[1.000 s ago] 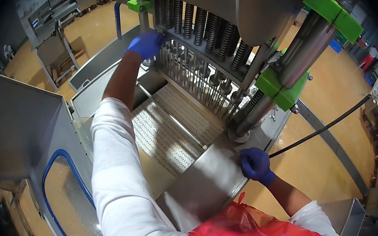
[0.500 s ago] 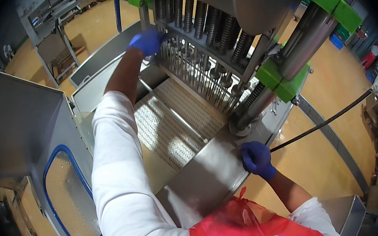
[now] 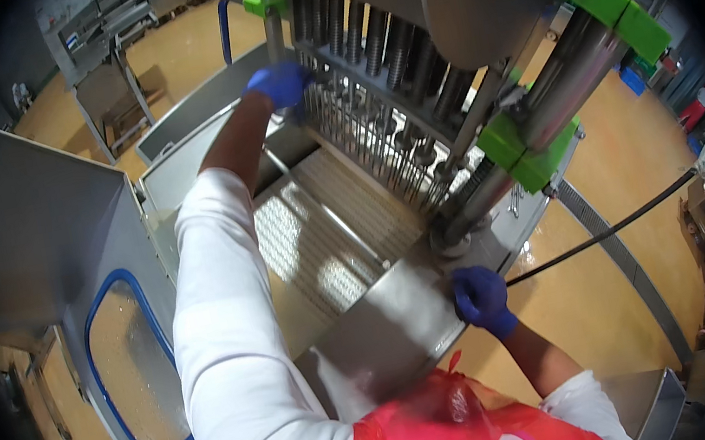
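My left hand (image 3: 280,86), in a blue glove, reaches far forward to the upper left end of a bank of thin metal needles (image 3: 366,137). Its fingers are blurred and partly hidden, so their grip does not show. Above the needles stand several coil springs (image 3: 374,39). A pale perforated conveyor bed (image 3: 334,223) lies below, with a metal rod (image 3: 327,208) across it. My right hand (image 3: 482,299), gloved in blue too, is curled at the near right rim of the steel machine frame (image 3: 381,328). What its fingers close on, if anything, is hidden.
A thick steel column (image 3: 567,74) with green clamps (image 3: 515,152) rises at the right. On the left stands an open steel panel with a blue-edged window (image 3: 139,371). A black hose (image 3: 604,230) runs rightward above the floor drain (image 3: 618,253). Small tools (image 3: 515,201) lie beside the column.
The whole view has shifted slightly. Both hands keep nearly the same places on the machine.
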The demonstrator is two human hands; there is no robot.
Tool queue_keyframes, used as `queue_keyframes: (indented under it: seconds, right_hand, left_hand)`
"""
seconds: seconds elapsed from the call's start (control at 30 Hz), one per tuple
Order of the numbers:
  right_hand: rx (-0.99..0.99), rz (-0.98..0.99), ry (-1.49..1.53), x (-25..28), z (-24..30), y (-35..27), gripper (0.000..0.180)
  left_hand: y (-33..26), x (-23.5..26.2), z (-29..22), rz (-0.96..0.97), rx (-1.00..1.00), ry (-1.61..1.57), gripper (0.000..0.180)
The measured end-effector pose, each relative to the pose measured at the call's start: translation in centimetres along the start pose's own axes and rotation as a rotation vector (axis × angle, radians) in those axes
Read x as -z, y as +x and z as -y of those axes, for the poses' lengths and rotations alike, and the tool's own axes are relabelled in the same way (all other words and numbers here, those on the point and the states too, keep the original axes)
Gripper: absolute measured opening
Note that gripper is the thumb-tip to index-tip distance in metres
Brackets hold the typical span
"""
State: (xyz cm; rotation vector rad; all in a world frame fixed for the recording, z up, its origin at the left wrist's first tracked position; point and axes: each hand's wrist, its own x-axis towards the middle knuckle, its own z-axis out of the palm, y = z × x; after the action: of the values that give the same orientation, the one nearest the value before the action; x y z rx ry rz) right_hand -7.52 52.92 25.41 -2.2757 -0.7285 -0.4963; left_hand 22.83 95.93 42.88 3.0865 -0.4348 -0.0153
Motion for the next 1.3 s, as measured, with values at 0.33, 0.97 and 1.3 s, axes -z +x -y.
queue_keyframes:
  seconds: [0.33,0.97,1.3]
  right_hand:
    - [-0.002,0.003,0.05,0.1,0.5,-0.1,0.017]
    - [0.007,0.02,0.013,-0.1,0.4,-0.1,0.016]
    - [-0.006,0.04,-0.01,0.1,-0.1,-0.8,0.02]
  left_hand:
    - [-5.4,-1.8,2.5,-0.36,-0.059,-0.031,0.039]
    - [-1.8,-0.9,2.7,-0.266,-0.068,0.111,0.024]
    - [-5.3,-6.5,0.2,-0.301,0.168,-0.322,0.026]
